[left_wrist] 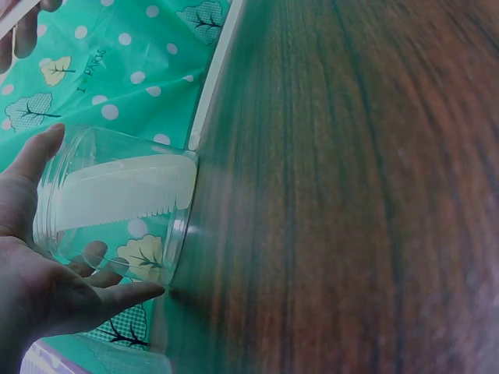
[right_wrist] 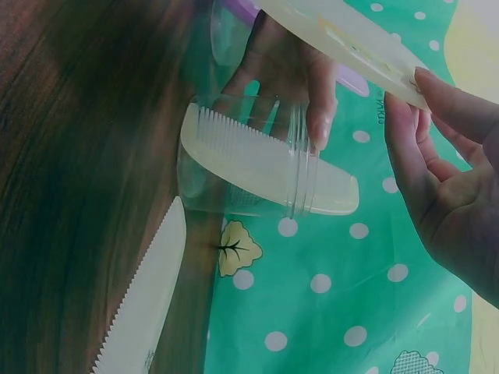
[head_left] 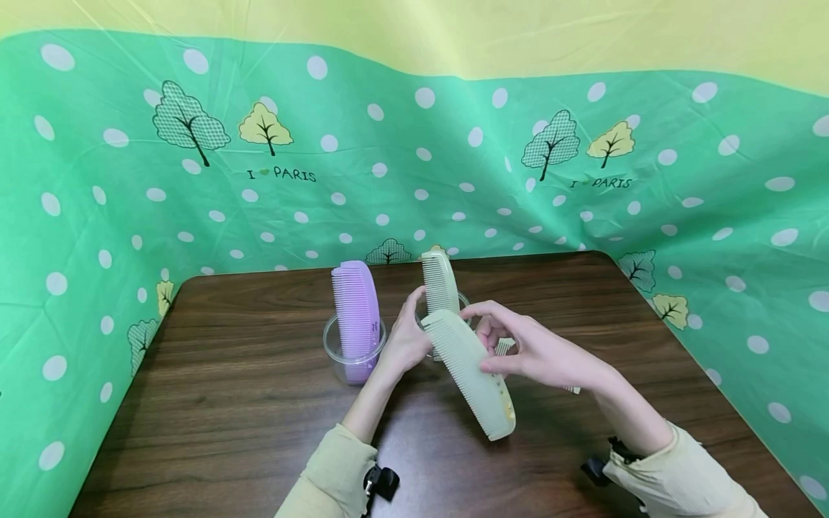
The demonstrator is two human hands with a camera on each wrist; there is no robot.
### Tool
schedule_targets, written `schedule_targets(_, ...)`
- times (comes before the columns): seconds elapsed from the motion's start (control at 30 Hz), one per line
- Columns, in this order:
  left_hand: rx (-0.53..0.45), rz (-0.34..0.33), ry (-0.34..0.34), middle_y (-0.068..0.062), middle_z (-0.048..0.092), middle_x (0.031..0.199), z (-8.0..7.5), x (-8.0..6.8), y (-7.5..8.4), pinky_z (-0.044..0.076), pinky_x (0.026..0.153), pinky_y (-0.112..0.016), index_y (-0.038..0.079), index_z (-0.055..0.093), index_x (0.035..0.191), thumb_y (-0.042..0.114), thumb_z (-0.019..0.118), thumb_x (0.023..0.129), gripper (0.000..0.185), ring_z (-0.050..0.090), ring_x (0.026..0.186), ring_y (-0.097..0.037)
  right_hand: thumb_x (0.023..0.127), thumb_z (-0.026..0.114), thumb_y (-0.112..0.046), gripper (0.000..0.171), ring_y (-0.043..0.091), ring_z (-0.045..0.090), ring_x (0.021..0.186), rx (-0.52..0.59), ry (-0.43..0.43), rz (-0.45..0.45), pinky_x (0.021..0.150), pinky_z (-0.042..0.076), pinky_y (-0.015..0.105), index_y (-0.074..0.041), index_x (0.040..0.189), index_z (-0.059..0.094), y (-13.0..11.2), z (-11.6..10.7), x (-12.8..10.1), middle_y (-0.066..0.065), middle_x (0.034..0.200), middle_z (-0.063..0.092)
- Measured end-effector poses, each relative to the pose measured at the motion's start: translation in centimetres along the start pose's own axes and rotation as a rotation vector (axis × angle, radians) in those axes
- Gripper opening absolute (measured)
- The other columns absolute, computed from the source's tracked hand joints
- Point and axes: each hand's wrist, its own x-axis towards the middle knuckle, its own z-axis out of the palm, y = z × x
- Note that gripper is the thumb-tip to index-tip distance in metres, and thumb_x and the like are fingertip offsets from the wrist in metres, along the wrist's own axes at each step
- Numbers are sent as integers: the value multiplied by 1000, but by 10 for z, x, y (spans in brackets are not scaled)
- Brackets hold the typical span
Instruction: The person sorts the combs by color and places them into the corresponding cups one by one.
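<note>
My right hand [head_left: 540, 352] pinches a pale green comb [head_left: 469, 374] between thumb and fingers, slanted in front of a clear plastic jar [left_wrist: 117, 206]. Inside that jar a second pale green comb [head_left: 440, 280] stands upright, its top above the rim. My left hand [head_left: 406, 344] holds the jar from the left side, thumb near the rim and fingers along the wall in the left wrist view. On the table, to the right of the jar, lies another pale green comb [right_wrist: 148, 300], mostly hidden behind my right hand in the head view.
Left of my left hand, a second clear jar [head_left: 333, 352] holds purple combs [head_left: 356, 309] standing upright. Everything rests on a dark wooden table [head_left: 246, 410]. A green dotted cloth [head_left: 388, 194] hangs behind the table and along its sides.
</note>
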Motion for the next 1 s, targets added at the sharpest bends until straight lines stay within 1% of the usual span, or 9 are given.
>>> schedule_targets(0.13,-9,-8,-2,-5,40,163,0,-1,0,35,121,-53,31,34,158,33,84,80,93,39,150,-30,89,80,-9,68,12,61,87,12,24,6,65,59,31,-29,145,46,-1,-3,1,2,96,60)
schedule_targets(0.23,-15,-5,-5,-5,39,164,-1,-1,0,35,121,-54,32,35,157,38,86,79,94,38,152,-30,89,79,-8,67,13,61,87,16,46,0,65,58,30,-27,145,45,0,-5,2,3,97,61)
schedule_targets(0.4,-21,2,-6,-6,39,164,-1,-2,0,34,122,-56,34,36,157,38,88,75,97,37,152,-30,90,78,-7,68,13,60,87,4,92,-49,70,55,27,-22,146,44,3,-10,3,3,98,61)
schedule_targets(0.5,-23,8,-7,-7,40,163,-1,-1,-1,34,121,-56,35,37,156,40,89,75,97,38,151,-30,89,78,-3,69,14,61,83,7,123,-73,68,57,28,-18,147,44,3,-13,5,5,96,60)
schedule_targets(0.63,-29,17,-8,-6,43,160,-1,-1,-1,35,120,-56,38,38,153,41,89,73,95,41,148,-29,88,77,3,72,15,62,80,48,153,-67,62,59,32,-15,148,42,2,-17,7,9,96,60)
schedule_targets(0.77,-37,23,-9,-4,45,157,-1,-2,-1,36,120,-55,37,39,153,40,89,73,94,44,146,-28,88,76,4,73,17,62,82,72,180,-47,63,61,35,-16,149,42,0,-21,10,12,97,60)
schedule_targets(0.83,-43,24,-12,-3,45,157,-1,-1,-2,35,120,-54,37,39,153,40,90,73,94,44,146,-27,88,76,3,72,17,62,83,69,192,-38,64,60,34,-18,149,42,0,-23,11,11,97,60)
schedule_targets(1.0,-54,30,-13,-3,45,156,-1,-2,-1,36,119,-55,38,40,152,43,90,73,93,44,145,-27,89,76,4,72,15,61,84,73,221,-45,62,60,34,-13,149,40,-2,-28,16,13,97,58)
